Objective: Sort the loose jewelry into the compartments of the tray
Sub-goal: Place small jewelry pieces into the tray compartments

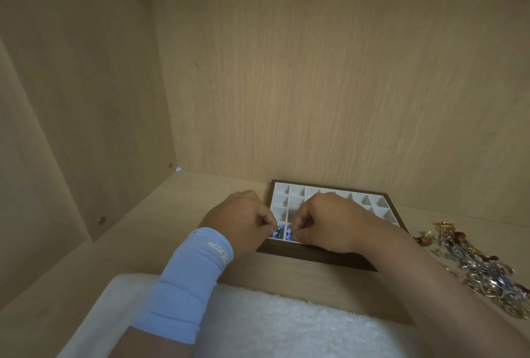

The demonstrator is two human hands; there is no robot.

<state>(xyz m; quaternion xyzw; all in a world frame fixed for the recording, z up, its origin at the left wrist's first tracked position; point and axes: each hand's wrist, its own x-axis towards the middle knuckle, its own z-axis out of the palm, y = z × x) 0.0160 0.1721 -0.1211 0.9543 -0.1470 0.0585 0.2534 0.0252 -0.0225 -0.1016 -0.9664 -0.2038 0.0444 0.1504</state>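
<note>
White fluffy towel fills the near edge, lying on a pale wooden shelf closed in by a back panel of the same wood. On the shelf, close to that panel, sits the tray, a dark brown frame around a grid of small white compartments. To its right, apart from it, a tangled pile of loose jewelry in silver, gold and red lies on the shelf.

Both hands meet over the tray's near-left corner. The left hand, a light blue wristband on its forearm, curls its fingers and pinches a sparkling blue piece in the corner compartment. The right hand, fingers likewise curled, pinches pale blue beads in the compartment just beside it.
</note>
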